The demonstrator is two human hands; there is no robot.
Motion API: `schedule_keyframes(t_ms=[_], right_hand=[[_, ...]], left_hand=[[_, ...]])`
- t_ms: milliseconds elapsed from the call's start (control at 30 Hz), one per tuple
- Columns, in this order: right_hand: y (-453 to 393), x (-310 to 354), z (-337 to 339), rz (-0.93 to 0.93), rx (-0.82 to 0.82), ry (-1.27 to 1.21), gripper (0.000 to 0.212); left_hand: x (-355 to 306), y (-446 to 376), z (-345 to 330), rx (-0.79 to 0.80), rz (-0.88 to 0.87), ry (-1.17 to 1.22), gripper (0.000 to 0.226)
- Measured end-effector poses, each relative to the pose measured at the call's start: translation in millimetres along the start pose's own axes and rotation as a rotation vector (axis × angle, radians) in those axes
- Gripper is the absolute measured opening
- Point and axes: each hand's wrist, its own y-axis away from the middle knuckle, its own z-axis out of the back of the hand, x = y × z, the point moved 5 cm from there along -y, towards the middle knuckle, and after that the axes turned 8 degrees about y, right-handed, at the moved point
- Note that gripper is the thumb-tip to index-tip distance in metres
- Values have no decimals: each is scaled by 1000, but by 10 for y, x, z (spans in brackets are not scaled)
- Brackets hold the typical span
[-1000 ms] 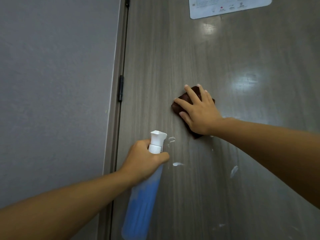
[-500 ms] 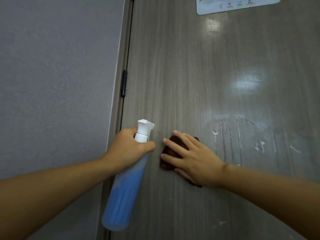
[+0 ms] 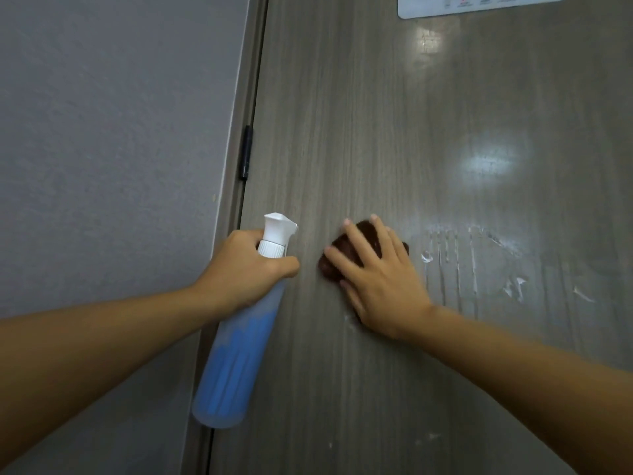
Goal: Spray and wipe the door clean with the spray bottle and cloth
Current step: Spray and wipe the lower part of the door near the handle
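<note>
We find the right hand (image 3: 380, 282) flat, pressing the cloth (image 3: 346, 255) against the door (image 3: 342, 132); the left hand (image 3: 246, 272) grips the spray bottle (image 3: 236, 358) — foam streaks (image 3: 472, 265) beside the cloth risk drying unwiped.

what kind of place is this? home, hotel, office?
Indoors at a hinged wood-grain door set in a grey wall. The white printed notice fixed high on the door hints at a hotel or institutional room, but that's a guess.

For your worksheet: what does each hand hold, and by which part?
Left hand grips the spray bottle at its neck; right hand presses the cloth flat against the door.
</note>
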Motion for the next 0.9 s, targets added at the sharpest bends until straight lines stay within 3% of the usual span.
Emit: schedule_keyframes(t_ms=[167, 233, 300, 467, 633, 700, 900], right_hand=[[585, 228, -132, 425, 35, 80, 56], [498, 124, -129, 514, 32, 122, 57], [228, -62, -73, 416, 12, 120, 55], [-502, -480, 66, -83, 25, 45, 56], [-579, -257, -10, -273, -8, -8, 61], [-445, -122, -25, -209, -15, -22, 63], [353, 335, -132, 253, 16, 10, 63]], left_hand=[[-22, 22, -30, 24, 15, 19, 28], [-29, 23, -42, 32, 12, 11, 28], [-23, 13, -44, 32, 13, 7, 28], [35, 25, -72, 40, 15, -7, 28], [77, 24, -48, 32, 20, -9, 34], [80, 18, -40, 24, 17, -16, 41], [51, -2, -9, -9, 4, -17, 42]])
